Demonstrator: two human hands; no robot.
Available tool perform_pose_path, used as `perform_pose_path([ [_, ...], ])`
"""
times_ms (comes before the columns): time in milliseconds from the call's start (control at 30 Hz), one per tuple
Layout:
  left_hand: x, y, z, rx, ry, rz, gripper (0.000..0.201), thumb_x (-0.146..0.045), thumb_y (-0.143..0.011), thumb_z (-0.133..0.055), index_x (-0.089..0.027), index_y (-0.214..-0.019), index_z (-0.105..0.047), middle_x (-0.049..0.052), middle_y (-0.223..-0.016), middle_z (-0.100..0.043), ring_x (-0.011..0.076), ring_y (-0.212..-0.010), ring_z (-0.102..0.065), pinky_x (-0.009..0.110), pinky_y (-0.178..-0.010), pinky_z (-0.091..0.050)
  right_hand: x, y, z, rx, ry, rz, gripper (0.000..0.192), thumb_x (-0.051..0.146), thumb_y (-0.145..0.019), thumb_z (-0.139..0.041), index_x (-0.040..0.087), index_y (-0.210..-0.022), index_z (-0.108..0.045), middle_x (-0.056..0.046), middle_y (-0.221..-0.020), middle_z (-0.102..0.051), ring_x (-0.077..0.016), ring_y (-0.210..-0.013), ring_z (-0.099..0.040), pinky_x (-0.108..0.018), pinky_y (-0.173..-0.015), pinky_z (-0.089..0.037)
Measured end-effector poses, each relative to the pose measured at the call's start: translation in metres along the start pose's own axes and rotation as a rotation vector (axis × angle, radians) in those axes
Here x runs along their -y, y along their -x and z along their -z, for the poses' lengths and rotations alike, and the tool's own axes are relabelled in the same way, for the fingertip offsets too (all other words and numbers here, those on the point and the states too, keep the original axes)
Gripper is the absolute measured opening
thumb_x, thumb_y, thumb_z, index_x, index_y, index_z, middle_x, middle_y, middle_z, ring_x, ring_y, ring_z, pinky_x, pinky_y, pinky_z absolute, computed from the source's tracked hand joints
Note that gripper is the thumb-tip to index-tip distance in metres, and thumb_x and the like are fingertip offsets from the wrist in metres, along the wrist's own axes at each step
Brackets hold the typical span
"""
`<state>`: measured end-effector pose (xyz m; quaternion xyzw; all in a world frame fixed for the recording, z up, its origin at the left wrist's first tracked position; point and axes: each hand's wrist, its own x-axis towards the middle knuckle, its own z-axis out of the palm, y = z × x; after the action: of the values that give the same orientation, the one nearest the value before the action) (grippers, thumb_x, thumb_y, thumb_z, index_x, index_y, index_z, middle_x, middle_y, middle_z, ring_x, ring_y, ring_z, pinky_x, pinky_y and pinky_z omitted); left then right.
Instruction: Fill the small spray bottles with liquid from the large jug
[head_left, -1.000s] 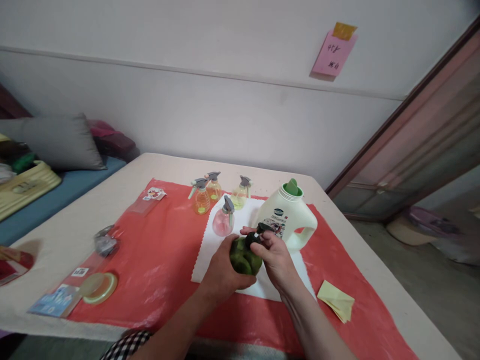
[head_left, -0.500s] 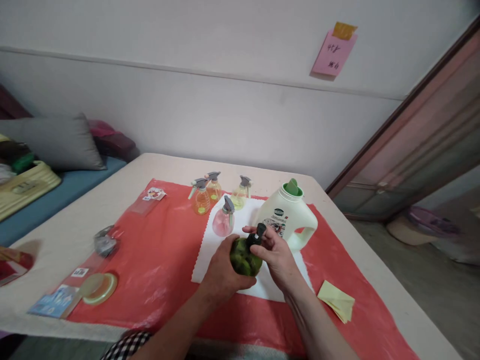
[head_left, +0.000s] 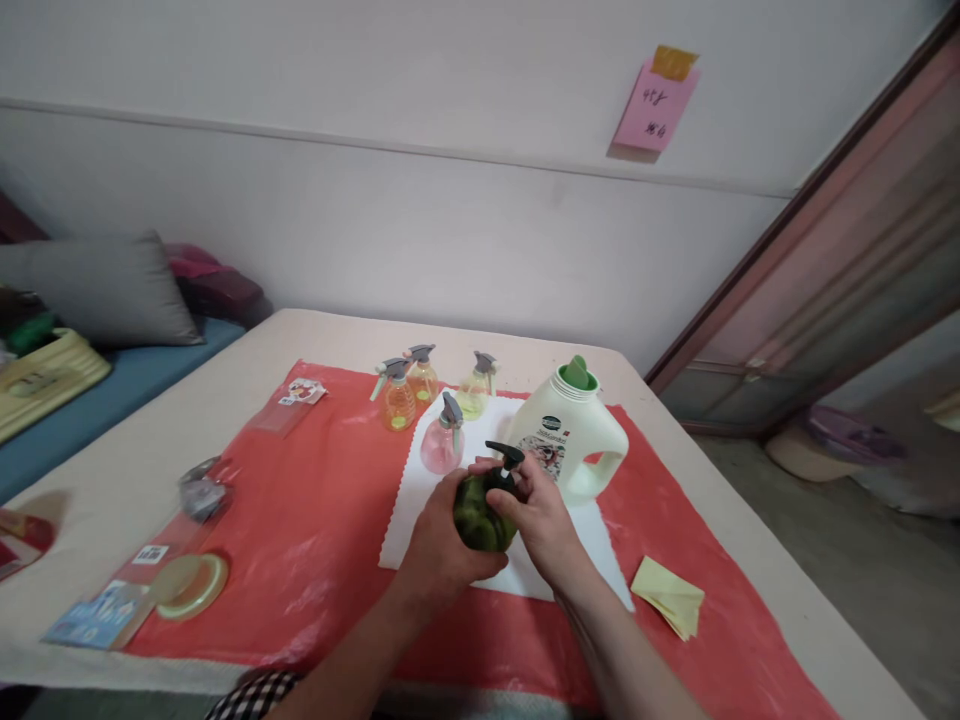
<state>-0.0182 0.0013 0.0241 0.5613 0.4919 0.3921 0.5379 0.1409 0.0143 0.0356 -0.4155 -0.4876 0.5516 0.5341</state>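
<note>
1. One green bottle (head_left: 480,515) stands on the white mat (head_left: 420,500), wrapped by the left hand (head_left: 439,545).
2. The right hand (head_left: 540,520) pinches its black pump (head_left: 504,462).
3. One jug (head_left: 570,435) stands just beyond the fingers.
4. Four sprayers (head_left: 442,440) stand farther back.

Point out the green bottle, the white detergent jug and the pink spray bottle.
green bottle (head_left: 474,515), head view, on its round body.
white detergent jug (head_left: 574,425), head view, on its front wall.
pink spray bottle (head_left: 439,452), head view, on its belly.
</note>
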Motion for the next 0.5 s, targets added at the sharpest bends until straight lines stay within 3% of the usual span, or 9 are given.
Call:
perform_pose_path([
  [133,0.002,-0.001,0.002,-0.042,-0.112,-0.004,0.094,-0.016,-0.054,-0.089,-0.025,-0.142,-0.054,0.007,-0.137,-0.069,0.0305,-0.124,-0.066,0.041,-0.105,-0.053,-0.002,0.000,-0.004,-0.045,0.002,0.003,0.059,0.059,-0.064,-0.096,0.029,-0.109,-0.071,-0.006,-0.125,-0.077,-0.0292,-0.114,-0.069,-0.046,-0.098,-0.057],
  [233,0.002,-0.001,0.003,-0.032,-0.145,0.006,0.094,-0.019,-0.055,-0.090,-0.024,-0.142,-0.054,0.007,-0.132,-0.071,0.0310,-0.119,-0.068,0.042,-0.101,-0.055,0.004,0.003,0.004,0.011,-0.013,-0.022,0.067,0.061,-0.065,-0.094,0.030,-0.121,-0.075,-0.006,-0.139,-0.072,-0.0311,-0.126,-0.066,-0.047,-0.108,-0.052],
  [333,-0.001,0.001,0.002,-0.038,-0.116,0.017,0.093,-0.019,-0.056,-0.087,-0.023,-0.142,-0.054,0.005,-0.125,-0.073,0.0277,-0.109,-0.071,0.037,-0.092,-0.057,0.007,0.003,0.008,0.059,-0.030,-0.064,0.062,0.062,-0.071,-0.090,0.028,-0.121,-0.079,-0.007,-0.127,-0.077,-0.0314,-0.120,-0.069,-0.048,-0.106,-0.053],
  [500,-0.005,0.002,0.000,-0.053,-0.116,0.056,0.092,-0.020,-0.053,-0.087,-0.025,-0.140,-0.057,0.002,-0.119,-0.075,0.0259,-0.102,-0.071,0.033,-0.085,-0.058,-0.004,0.001,-0.005,-0.031,-0.034,-0.021,0.055,0.060,-0.068,-0.092,0.027,-0.110,-0.077,-0.006,-0.120,-0.078,-0.0271,-0.108,-0.070,-0.041,-0.094,-0.057],
])
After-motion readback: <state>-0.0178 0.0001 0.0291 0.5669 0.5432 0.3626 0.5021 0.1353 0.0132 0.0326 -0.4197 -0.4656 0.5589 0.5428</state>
